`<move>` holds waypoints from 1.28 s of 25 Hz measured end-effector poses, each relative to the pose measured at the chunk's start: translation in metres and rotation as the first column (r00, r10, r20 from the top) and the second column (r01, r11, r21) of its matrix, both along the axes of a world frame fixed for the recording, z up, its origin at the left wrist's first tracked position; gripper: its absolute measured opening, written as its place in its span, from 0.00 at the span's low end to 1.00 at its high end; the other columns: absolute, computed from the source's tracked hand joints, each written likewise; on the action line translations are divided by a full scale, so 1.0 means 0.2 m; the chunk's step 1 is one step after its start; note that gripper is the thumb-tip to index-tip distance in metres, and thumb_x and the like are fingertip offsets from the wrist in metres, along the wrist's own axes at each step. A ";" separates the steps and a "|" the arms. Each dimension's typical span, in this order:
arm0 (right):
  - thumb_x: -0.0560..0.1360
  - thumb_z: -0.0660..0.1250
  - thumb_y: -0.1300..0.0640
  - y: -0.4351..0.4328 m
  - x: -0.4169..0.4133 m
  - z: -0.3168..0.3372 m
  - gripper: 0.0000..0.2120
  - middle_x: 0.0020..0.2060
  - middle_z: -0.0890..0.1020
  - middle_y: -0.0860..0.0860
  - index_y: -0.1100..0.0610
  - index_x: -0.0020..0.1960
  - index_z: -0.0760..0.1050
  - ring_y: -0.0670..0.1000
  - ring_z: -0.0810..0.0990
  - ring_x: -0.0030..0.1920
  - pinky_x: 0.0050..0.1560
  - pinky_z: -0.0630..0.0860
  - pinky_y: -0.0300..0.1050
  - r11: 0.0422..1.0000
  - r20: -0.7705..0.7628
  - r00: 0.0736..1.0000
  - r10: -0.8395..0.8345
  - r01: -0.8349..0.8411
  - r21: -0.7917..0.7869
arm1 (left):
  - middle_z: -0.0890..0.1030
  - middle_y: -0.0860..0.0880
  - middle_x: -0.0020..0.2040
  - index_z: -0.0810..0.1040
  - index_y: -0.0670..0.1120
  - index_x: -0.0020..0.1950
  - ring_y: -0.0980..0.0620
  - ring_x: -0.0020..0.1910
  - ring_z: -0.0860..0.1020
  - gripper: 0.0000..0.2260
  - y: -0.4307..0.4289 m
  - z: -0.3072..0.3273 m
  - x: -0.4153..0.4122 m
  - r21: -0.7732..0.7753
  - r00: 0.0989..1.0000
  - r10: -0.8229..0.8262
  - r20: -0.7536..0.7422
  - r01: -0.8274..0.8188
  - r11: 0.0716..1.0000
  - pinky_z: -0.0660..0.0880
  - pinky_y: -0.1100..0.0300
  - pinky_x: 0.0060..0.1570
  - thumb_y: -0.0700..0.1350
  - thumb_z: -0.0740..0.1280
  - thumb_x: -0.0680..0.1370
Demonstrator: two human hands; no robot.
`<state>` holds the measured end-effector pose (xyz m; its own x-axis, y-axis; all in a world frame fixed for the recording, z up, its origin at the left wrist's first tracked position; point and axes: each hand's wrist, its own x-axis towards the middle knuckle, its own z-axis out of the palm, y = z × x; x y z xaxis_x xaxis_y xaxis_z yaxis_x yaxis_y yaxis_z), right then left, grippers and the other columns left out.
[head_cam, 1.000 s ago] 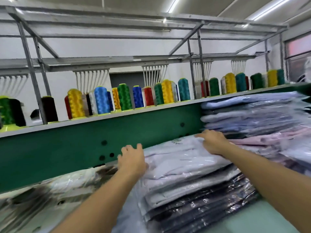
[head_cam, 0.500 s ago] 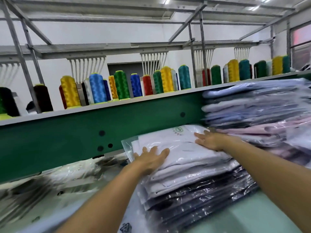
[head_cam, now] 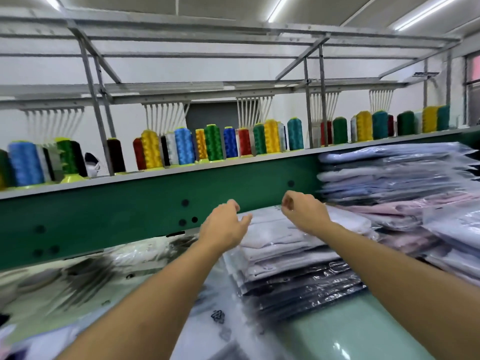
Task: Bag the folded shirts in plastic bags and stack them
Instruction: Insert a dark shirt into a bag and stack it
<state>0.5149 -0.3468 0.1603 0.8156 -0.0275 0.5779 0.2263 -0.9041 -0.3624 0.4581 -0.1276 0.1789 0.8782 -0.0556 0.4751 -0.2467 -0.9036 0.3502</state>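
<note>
Both bare forearms stretch forward and converge; the left hand (head_cam: 223, 228) shows its back, fingers loosely curled, thumb out to the right; the right hand (head_cam: 304, 213), just beside it but apart, droops at the wrist, fingers loosely bent, gripping nothing.

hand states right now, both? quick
Left hand: open, fingers relaxed, holding nothing, by the bagged shirt stack.
Right hand: open, fingers loosely curled, nothing visibly held.
</note>
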 end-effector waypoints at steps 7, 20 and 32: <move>0.68 0.67 0.65 0.52 -0.52 0.01 0.15 0.25 0.70 0.45 0.52 0.31 0.64 0.49 0.66 0.30 0.34 0.68 0.49 0.885 0.106 0.904 0.414 -0.428 0.184 | 0.75 0.52 0.45 0.69 0.51 0.47 0.47 0.45 0.76 0.08 0.19 -0.01 -0.50 0.057 0.995 0.050 0.081 -0.055 0.997 0.73 0.52 0.42 0.54 0.63 0.77; 0.67 0.64 0.64 0.91 -1.05 -0.65 0.14 0.28 0.67 0.46 0.52 0.31 0.61 0.46 0.64 0.31 0.35 0.62 0.45 0.717 -0.377 0.655 0.655 -0.697 0.036 | 0.56 0.45 0.80 0.58 0.50 0.78 0.41 0.79 0.55 0.42 0.66 -0.86 -1.02 0.244 0.755 0.249 -0.606 -0.121 0.962 0.55 0.40 0.75 0.74 0.58 0.72; 0.74 0.74 0.47 0.64 -0.84 -0.72 0.14 0.51 0.73 0.48 0.47 0.54 0.72 0.47 0.75 0.43 0.38 0.69 0.40 0.914 -0.525 0.758 0.388 -0.391 0.110 | 0.81 0.64 0.52 0.68 0.60 0.45 0.51 0.68 0.71 0.07 0.84 -0.99 -0.96 -0.113 0.975 0.082 -0.207 -0.107 0.988 0.57 0.42 0.71 0.59 0.62 0.79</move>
<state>0.3477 -0.2184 0.0172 0.9308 0.3612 0.0568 0.3356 -0.7825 -0.5245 0.2671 0.0395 -0.0184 0.9547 0.0799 0.2865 -0.0756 -0.8665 0.4935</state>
